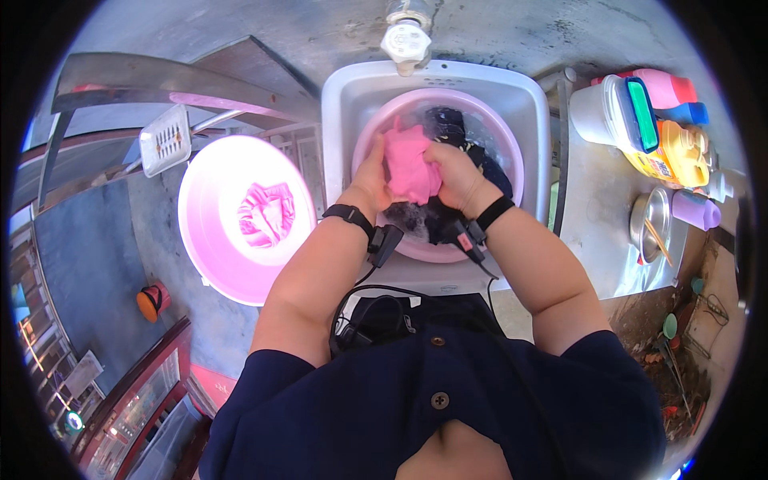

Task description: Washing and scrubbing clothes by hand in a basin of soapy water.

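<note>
Over a pink plastic basin (517, 174) of water, I hold a bunched pink cloth (410, 162). My left hand (373, 177) grips its left side, and my right hand (457, 175) grips its right side. Dark wet clothes (447, 123) lie in the sudsy water beneath and beside the pink cloth. The basin sits inside a white sink (539, 138), under a white tap fitting (406, 42). At the left, another pink cloth (267, 215) lies in a large pink tub (219, 267). Both wrists wear black straps with small devices and cables.
A white soap dish (165, 141) hangs from a metal frame (180, 99) at the upper left. On the right-hand counter (591, 240) are a white bucket (591, 114), a green-topped brush or box (642, 114), a yellow bottle (684, 153) and a steel bowl (645, 231) with chopsticks.
</note>
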`<state>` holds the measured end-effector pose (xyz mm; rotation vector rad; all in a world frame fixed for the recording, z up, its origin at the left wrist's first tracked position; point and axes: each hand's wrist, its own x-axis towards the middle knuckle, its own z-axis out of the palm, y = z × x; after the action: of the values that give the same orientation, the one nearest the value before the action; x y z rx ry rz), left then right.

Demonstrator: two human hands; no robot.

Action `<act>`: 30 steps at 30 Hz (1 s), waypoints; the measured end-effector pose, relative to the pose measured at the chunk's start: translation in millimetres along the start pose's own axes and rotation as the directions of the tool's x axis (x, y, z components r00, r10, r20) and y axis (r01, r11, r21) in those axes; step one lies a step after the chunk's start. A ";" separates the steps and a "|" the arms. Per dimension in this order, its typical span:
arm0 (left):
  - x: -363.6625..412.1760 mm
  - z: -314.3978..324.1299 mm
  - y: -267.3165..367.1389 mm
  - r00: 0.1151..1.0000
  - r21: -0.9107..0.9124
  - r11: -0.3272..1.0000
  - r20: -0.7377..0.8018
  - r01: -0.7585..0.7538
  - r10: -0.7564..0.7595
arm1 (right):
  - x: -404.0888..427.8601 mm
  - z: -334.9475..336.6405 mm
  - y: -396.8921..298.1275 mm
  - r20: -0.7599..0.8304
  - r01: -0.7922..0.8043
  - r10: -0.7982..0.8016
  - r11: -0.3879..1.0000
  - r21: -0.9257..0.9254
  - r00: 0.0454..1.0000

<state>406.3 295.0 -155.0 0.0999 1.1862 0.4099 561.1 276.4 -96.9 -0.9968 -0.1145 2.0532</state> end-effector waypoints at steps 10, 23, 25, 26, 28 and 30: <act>-0.9 24.7 -9.2 0.988 -0.150 0.977 0.015 -0.152 0.156 | 53.3 -64.5 17.2 0.158 0.264 -0.533 0.128 -0.956 0.831; 3.4 -9.2 -17.0 0.513 0.973 0.009 0.114 -0.231 0.851 | -11.9 -74.2 20.5 -0.084 -0.151 -0.153 -0.509 -0.847 0.985; -11.4 3.2 -4.7 0.628 0.978 -0.065 0.177 -0.197 0.758 | 14.8 -108.5 22.4 -0.007 -0.132 -0.219 -0.563 -0.816 0.976; -13.4 -0.7 -5.1 0.633 0.981 -0.061 0.166 -0.183 0.756 | 26.3 -111.8 21.3 0.034 -0.117 -0.231 -0.610 -0.784 0.972; -11.1 -7.1 -4.6 0.786 0.939 0.225 0.070 -0.259 0.614 | 48.5 -118.1 11.4 0.079 -0.099 -0.238 -0.651 -0.753 0.968; -4.9 -10.1 -6.5 0.818 0.933 0.243 0.086 -0.267 0.568 | 68.4 -121.7 -3.2 0.097 0.055 -0.031 -0.635 -0.771 0.995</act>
<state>397.2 285.9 -156.4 1.4836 1.5510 0.1604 623.4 296.3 -220.2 -1.8546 -2.6956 1.0011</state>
